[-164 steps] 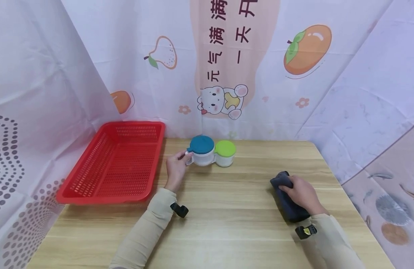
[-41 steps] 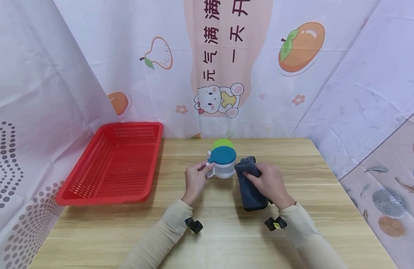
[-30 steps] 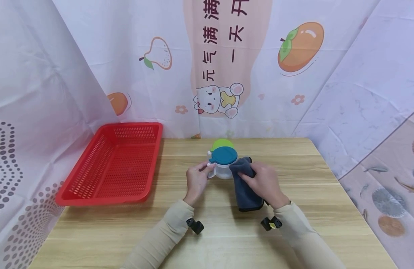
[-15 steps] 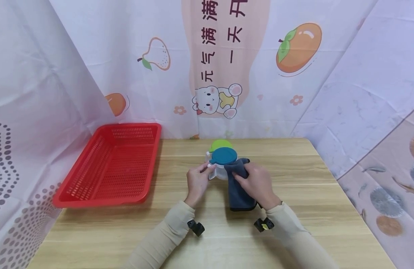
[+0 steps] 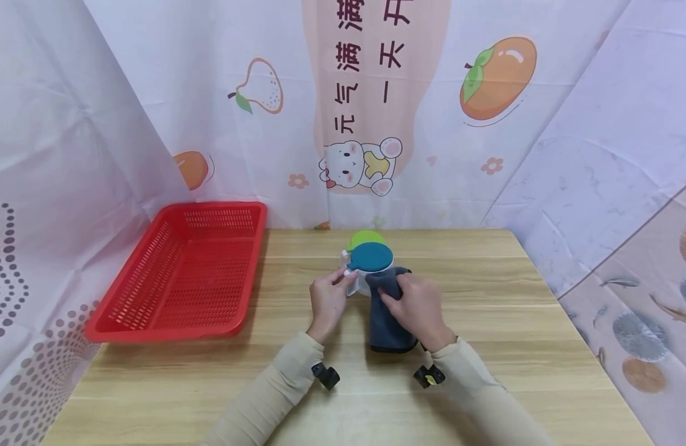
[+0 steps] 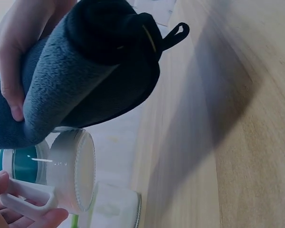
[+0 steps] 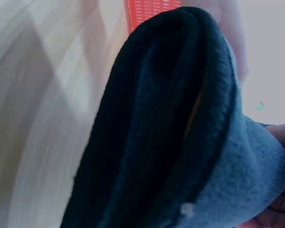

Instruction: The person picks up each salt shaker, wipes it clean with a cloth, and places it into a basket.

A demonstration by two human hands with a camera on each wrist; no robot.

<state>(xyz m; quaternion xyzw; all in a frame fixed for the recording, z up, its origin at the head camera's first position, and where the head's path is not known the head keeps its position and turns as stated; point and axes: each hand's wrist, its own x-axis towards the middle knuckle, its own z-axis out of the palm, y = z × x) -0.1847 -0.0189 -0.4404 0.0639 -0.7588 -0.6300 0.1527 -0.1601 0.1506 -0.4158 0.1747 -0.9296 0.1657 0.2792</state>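
Observation:
A white container with a blue lid [image 5: 372, 256] stands near the table's back, a green-lidded one [image 5: 367, 238] just behind it. My left hand [image 5: 328, 303] pinches the white handle [image 6: 28, 202] of the blue-lidded container. In my right hand [image 5: 419, 308] is a folded dark grey-blue cloth [image 5: 388, 322], gripped near its top and held against the container's front right side. The cloth hides part of that container in the head view. In the right wrist view the cloth [image 7: 228, 180] fills the middle and covers the containers.
A red perforated basket [image 5: 200, 285] sits at the table's left. Behind the wooden table [image 5: 488, 272] hangs a white curtain [image 5: 253, 148] with printed fruit, and more fabric hangs at both sides. A small black device is strapped to each wrist.
My right hand has moved left with the cloth, from beside the container to across its front. Earlier, both containers were moved right and turned, the green-lidded one ending up behind.

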